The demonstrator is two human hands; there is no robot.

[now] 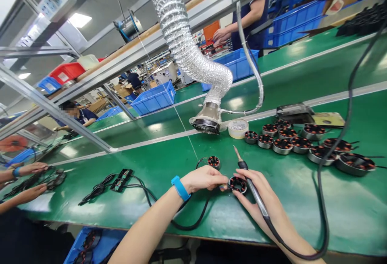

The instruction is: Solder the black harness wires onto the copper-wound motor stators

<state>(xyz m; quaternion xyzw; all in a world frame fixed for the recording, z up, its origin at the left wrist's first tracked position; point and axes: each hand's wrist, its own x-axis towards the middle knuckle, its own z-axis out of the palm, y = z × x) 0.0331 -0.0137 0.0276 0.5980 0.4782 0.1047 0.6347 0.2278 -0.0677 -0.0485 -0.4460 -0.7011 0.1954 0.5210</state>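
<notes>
My left hand (207, 179), with a blue wristband, pinches small coloured wires beside a round motor stator (238, 184) with a dark core and metal rim. Thumb and fingers of my right hand (260, 195) grip that stator from its right side. A soldering iron (255, 193) also rests in my right hand, its tip pointing up and away, off the stator. Another stator (213, 162) lies just beyond my left hand. Black cables run under my left wrist to a small circuit board (121, 180) on the green bench.
Several stators (282, 146) stand at the right, near a tape roll (238, 128). A fume hose (208, 119) hangs above the green bench (169, 151). The iron's cable loops at right. Another person's hands (33, 179) work at far left; blue bins (155, 98) stand behind.
</notes>
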